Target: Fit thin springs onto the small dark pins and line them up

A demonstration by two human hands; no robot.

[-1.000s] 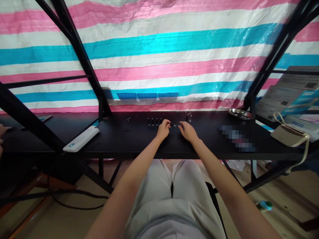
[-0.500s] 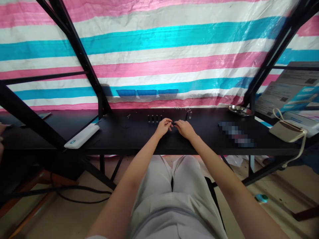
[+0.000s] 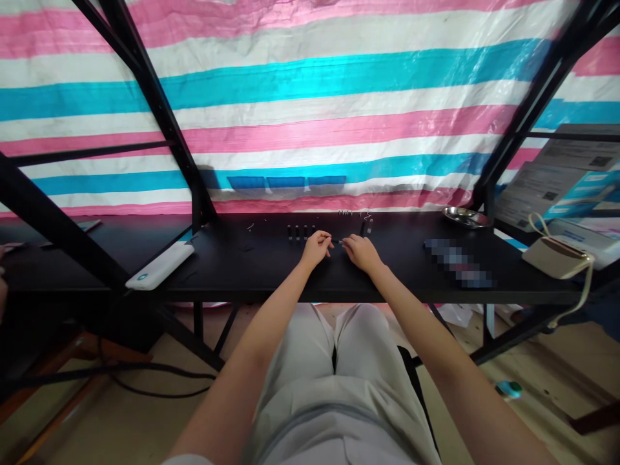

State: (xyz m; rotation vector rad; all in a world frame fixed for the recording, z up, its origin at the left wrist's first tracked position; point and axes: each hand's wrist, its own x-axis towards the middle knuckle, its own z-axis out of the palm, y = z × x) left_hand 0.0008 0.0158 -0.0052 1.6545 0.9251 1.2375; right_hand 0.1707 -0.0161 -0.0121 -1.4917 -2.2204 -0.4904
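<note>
Between my two hands, just above the black table, is a small, dark, thin stick-like piece whose kind I cannot make out. My left hand pinches its left end. The fingers of my right hand are closed at its right end, where a paler bit shows. Beyond my left hand stands a row of several small dark pieces with pale ends. Past my right hand are a dark piece and a pale-grey one. Tiny light bits lie near the back edge.
A white device rests at the table's left. On the right are a blurred flat object, a shiny metal dish and a beige bag. Black metal posts rise at both sides, before a striped sheet.
My hands have drawn very slightly apart, so more of the dark stick-like piece shows between them. The pieces on the table stay where they were.
</note>
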